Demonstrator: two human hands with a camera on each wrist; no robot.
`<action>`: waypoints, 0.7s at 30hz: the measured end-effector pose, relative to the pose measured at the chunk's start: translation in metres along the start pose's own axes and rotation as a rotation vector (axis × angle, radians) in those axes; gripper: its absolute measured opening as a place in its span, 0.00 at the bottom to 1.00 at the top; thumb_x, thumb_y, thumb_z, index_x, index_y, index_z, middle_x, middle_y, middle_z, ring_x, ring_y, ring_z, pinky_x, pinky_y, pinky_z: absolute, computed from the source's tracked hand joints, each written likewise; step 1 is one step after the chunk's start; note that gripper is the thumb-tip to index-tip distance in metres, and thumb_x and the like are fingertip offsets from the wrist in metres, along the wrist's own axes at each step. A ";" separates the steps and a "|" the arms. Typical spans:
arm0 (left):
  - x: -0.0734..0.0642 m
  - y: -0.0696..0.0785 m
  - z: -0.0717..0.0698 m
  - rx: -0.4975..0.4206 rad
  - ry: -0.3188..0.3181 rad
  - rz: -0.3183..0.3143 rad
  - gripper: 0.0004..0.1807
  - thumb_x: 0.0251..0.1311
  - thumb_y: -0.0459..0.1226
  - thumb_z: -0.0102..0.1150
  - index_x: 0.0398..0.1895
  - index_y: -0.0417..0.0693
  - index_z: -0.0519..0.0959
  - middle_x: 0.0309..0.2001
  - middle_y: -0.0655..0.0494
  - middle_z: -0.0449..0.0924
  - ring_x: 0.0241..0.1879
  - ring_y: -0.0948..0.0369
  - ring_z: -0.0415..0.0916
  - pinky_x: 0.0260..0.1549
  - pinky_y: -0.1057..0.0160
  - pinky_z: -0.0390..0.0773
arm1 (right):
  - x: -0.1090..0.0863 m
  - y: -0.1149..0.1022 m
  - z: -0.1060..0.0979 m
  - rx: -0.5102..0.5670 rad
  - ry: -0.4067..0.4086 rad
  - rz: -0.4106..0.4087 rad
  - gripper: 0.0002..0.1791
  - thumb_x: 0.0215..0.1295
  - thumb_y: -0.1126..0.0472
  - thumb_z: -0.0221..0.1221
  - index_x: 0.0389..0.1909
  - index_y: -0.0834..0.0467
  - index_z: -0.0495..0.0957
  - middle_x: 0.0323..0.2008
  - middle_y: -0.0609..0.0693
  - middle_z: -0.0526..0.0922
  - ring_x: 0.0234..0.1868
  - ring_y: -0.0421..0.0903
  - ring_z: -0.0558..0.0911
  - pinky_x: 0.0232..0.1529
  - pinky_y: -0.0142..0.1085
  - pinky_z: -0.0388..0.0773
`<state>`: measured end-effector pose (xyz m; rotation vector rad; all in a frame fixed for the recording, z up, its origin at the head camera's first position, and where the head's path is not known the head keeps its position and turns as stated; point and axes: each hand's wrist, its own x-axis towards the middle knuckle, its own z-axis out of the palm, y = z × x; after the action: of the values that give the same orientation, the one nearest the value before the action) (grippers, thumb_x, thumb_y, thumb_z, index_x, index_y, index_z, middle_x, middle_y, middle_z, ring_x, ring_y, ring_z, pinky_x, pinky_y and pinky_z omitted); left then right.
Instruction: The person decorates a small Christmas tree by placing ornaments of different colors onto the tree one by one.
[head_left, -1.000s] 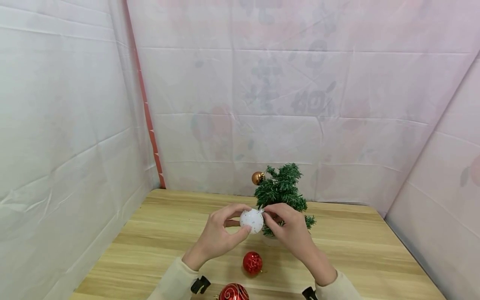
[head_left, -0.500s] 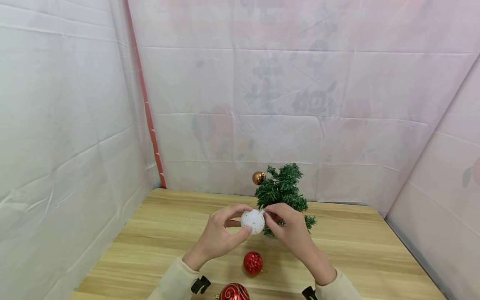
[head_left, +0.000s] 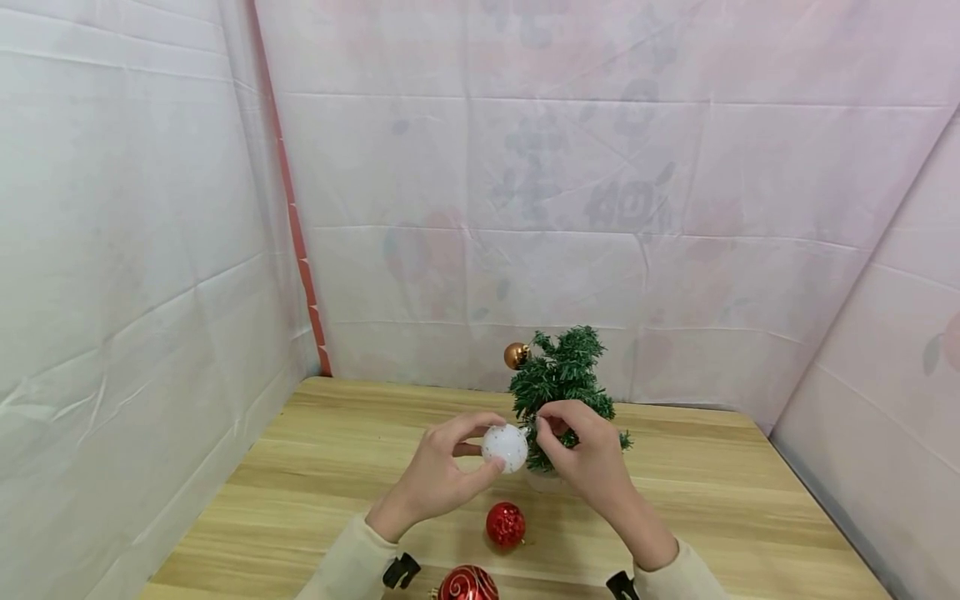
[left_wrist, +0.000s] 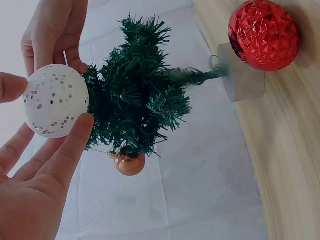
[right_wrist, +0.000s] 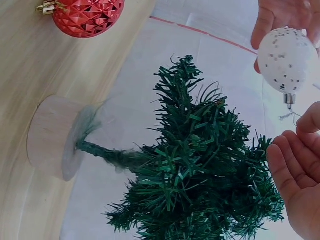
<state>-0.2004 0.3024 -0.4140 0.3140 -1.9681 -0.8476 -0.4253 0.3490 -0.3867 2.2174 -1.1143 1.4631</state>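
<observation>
Between thumb and fingers, my left hand [head_left: 442, 471] holds a white Christmas bauble [head_left: 505, 448] dotted with silver spots. Its silver cap [right_wrist: 289, 99] points toward my right hand [head_left: 588, 454]. From the cap runs a thin silver string [right_wrist: 290, 116], whose end my right thumb and forefinger pinch. Just behind both hands stands a small green Christmas tree [head_left: 566, 375] on a pale round base [left_wrist: 245, 72]. A gold bauble [head_left: 516, 356] hangs at the tree's upper left. The right hand hides part of the lower branches in the head view.
On the wooden table [head_left: 300, 492], a faceted red bauble [head_left: 506, 526] lies in front of the tree. A larger red bauble with swirls [head_left: 467, 585] is nearer, cut by the head view's bottom edge. Pale cloth walls [head_left: 480, 275] surround the table's back and sides.
My right fingers have drawn slightly away from the bauble's cap, up and to the right. The white bauble has dipped a little in the left hand.
</observation>
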 end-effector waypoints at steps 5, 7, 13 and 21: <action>-0.001 -0.001 0.002 0.008 -0.020 -0.007 0.26 0.60 0.33 0.66 0.62 0.55 0.75 0.59 0.53 0.79 0.52 0.57 0.81 0.39 0.64 0.85 | 0.003 -0.001 -0.001 0.008 0.012 -0.016 0.09 0.56 0.72 0.63 0.37 0.58 0.83 0.34 0.44 0.83 0.30 0.35 0.78 0.29 0.29 0.78; -0.001 -0.001 0.002 0.010 -0.030 -0.013 0.27 0.59 0.33 0.67 0.63 0.58 0.75 0.59 0.55 0.78 0.53 0.56 0.81 0.40 0.65 0.85 | 0.004 -0.002 -0.001 0.015 0.016 -0.021 0.10 0.56 0.73 0.63 0.37 0.58 0.83 0.34 0.45 0.84 0.30 0.35 0.78 0.29 0.28 0.78; -0.002 -0.003 0.004 0.011 -0.072 -0.011 0.30 0.59 0.32 0.68 0.65 0.54 0.73 0.61 0.50 0.77 0.54 0.55 0.80 0.40 0.65 0.84 | 0.006 -0.007 -0.001 0.037 0.017 -0.042 0.10 0.56 0.72 0.63 0.38 0.58 0.83 0.35 0.46 0.84 0.31 0.36 0.79 0.30 0.27 0.78; -0.002 -0.003 0.006 0.014 -0.131 -0.026 0.30 0.60 0.33 0.67 0.67 0.53 0.72 0.62 0.57 0.76 0.54 0.59 0.78 0.43 0.67 0.83 | 0.008 -0.011 -0.001 0.042 0.013 -0.063 0.09 0.56 0.72 0.64 0.37 0.59 0.84 0.34 0.46 0.84 0.32 0.38 0.80 0.31 0.30 0.79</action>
<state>-0.2047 0.3039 -0.4194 0.2999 -2.0957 -0.8908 -0.4163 0.3535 -0.3772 2.2463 -1.0087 1.4863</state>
